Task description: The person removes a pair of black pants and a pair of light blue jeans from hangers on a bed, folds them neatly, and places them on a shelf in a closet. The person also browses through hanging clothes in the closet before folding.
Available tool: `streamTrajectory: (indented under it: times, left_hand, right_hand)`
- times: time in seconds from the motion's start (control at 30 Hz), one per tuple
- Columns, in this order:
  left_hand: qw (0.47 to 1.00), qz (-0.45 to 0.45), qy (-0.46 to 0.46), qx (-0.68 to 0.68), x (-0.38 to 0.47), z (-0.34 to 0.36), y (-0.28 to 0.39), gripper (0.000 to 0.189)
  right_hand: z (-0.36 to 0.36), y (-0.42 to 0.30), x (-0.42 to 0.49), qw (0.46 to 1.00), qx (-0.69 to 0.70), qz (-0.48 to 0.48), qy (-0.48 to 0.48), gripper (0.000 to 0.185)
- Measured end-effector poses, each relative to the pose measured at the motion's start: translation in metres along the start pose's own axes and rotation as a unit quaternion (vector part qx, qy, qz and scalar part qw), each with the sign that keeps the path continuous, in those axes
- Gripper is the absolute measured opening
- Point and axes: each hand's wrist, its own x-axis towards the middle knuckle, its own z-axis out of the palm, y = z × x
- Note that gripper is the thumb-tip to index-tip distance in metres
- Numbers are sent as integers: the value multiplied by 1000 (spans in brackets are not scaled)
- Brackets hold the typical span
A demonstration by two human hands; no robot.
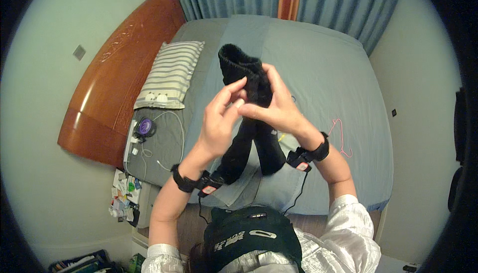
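Observation:
A pair of black knitted socks hangs in front of me above the bed, with the cuff opening at the top and two feet dangling apart below. My right hand wraps the bunched upper part from the right, thumb across the front. At the left side of the cuff is my left hand, fingers bent and fingertips close to the fabric; whether they pinch it I cannot tell. Folded blue-grey fabric lies on the bed below the socks.
A pink hanger lies on the bed sheet at right. A striped pillow rests by the wooden headboard. A purple round device and white cables are at left, above a cluttered bedside table.

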Motion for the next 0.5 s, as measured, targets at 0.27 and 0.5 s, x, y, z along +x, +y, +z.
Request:
streamTrajectory:
  times: [0.27,0.5]
  left_hand:
    - [992,-12,-88,-87,-59,-90,82,49]
    - [985,-64,152,-47,-151,-192,14,28]
  right_hand:
    - [59,-65,14,996,-53,-63,23,46]
    - [76,-154,24,987,96,-120,-48,41]
